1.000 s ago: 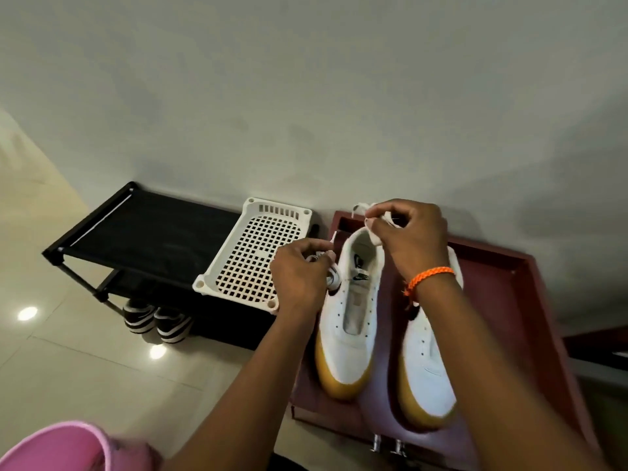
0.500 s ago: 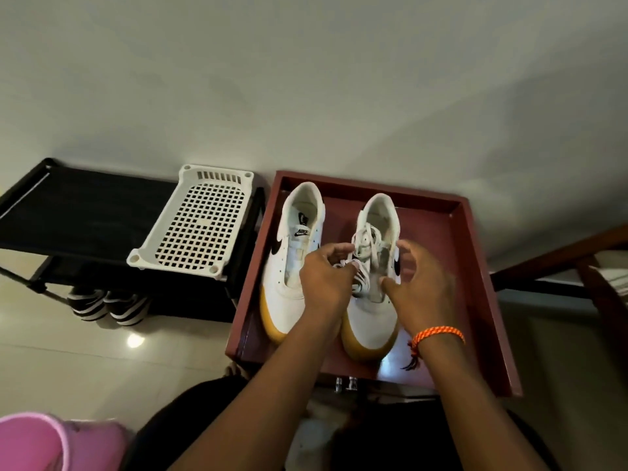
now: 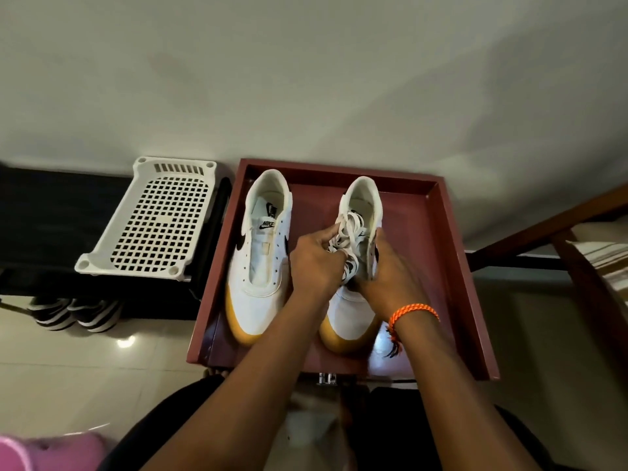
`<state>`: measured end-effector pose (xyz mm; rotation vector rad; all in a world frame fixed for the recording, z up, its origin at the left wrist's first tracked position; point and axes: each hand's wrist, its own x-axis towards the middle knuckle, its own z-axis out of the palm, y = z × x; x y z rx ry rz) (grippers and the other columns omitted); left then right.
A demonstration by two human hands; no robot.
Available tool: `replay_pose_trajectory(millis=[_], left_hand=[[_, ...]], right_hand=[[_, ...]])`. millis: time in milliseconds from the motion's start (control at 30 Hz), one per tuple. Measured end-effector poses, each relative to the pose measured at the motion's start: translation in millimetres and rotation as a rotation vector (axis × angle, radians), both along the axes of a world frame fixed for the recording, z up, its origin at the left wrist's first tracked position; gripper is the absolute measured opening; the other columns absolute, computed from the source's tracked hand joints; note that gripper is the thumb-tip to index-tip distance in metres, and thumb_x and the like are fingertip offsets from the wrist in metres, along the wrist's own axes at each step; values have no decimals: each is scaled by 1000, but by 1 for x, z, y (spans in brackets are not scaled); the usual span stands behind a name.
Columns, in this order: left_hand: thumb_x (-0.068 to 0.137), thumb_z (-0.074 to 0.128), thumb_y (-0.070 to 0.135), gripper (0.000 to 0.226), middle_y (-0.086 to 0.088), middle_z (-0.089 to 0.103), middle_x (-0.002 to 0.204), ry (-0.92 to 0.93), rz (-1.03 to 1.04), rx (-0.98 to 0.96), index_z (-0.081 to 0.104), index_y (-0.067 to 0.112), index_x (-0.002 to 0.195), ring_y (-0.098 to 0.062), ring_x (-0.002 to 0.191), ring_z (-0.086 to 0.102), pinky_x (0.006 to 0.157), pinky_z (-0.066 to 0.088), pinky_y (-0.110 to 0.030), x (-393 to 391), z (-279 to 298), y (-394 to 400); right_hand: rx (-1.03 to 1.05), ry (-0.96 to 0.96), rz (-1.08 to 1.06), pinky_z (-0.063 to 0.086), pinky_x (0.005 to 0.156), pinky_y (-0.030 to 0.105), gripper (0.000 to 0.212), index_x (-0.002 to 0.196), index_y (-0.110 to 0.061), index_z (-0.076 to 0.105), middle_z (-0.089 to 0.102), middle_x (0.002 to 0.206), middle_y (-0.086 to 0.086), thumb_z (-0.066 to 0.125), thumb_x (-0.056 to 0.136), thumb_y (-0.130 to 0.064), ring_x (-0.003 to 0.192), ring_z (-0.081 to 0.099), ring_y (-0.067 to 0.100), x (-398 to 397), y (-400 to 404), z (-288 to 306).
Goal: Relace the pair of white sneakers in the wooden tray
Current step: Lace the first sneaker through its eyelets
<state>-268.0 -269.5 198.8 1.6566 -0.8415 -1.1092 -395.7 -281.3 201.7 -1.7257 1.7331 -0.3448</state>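
Observation:
Two white sneakers with tan toe soles lie side by side in the dark red wooden tray [image 3: 452, 266]. The left sneaker [image 3: 261, 263] has no lace in its eyelets. On the right sneaker [image 3: 353, 311] lies a loose bundle of white lace [image 3: 350, 226]. My left hand [image 3: 314, 263] grips part of that lace over the shoe's tongue. My right hand [image 3: 387, 270], with an orange bracelet on its wrist, holds the right side of the same sneaker with curled fingers. The shoe's eyelets are hidden under both hands.
A white plastic grid basket [image 3: 153, 222] sits on a black shoe rack [image 3: 44, 226] left of the tray, with striped shoes [image 3: 74, 312] under it. A grey wall stands behind. Wooden furniture [image 3: 584, 239] is at the right, a pink object [image 3: 40, 452] at the lower left.
The view has swung so the tray sits centred. Both hands went from the left sneaker to the right one, and the lace bundle now lies on it.

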Motion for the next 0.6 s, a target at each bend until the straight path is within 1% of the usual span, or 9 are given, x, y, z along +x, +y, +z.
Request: replay_pose_trajectory(millis=[67,167,200,267,333,400,500,567,600], left_hand=[[84,71,1,53,5,82,108,74,28,10,78,30,127,-11,98,78,91,65,-36,-9,1,-5],[87,69,-5,51,3,82,107,110,71,13,79,26,126,-4,90,77,82,63,-20,-32,-1,-12],[88,70,-6,51,4,82,107,127,65,15,78,25,127,-2,90,77,82,62,-19,-42,-1,-13],[86,71,-9,56,4,82,109,174,10,20,77,24,130,-8,97,78,92,64,-33,-57,-4,-16],[83,70,-15,61,-1,81,114,232,-43,43,75,19,133,-17,105,78,99,62,-45,-65,-7,-19],[83,72,-17,58,-4,80,115,251,-64,45,75,16,130,-20,105,78,97,63,-49,-66,-8,-20],[85,76,-9,51,0,78,110,183,22,21,72,22,125,-17,99,78,85,67,-41,-53,-4,-20],[86,77,-6,51,1,78,107,146,55,-34,72,29,123,-15,97,78,80,66,-36,-36,1,-19],[86,76,-6,52,2,79,106,128,54,-68,73,33,121,-14,97,78,82,66,-38,-26,3,-18]], right_hand=[[24,25,1,59,89,51,107,161,-53,4,66,130,7,73,81,-35,110,66,35,-14,-6,0],[30,35,-2,55,99,47,104,166,-45,0,56,149,8,69,92,-21,125,61,34,-35,-11,3],[20,58,-6,52,103,45,99,168,-40,1,49,157,7,66,96,-17,132,57,34,-42,-12,4],[-25,126,-27,49,108,45,90,169,-34,4,39,166,4,59,102,-14,140,50,33,-55,-16,4],[-44,176,-68,44,111,43,82,170,-30,7,38,167,4,57,105,-17,144,47,32,-66,-20,4],[-21,177,-113,42,113,42,79,170,-24,10,41,165,6,57,106,-19,146,45,32,-70,-22,7],[-65,144,-217,41,115,45,74,168,-17,18,41,163,13,58,106,-21,147,42,35,-63,-21,13],[-204,175,-283,44,113,49,66,164,-14,30,44,160,14,61,105,-21,146,43,36,-53,-19,17],[-298,182,-305,47,110,51,61,159,-14,39,47,156,14,62,104,-19,143,45,36,-47,-18,18]])
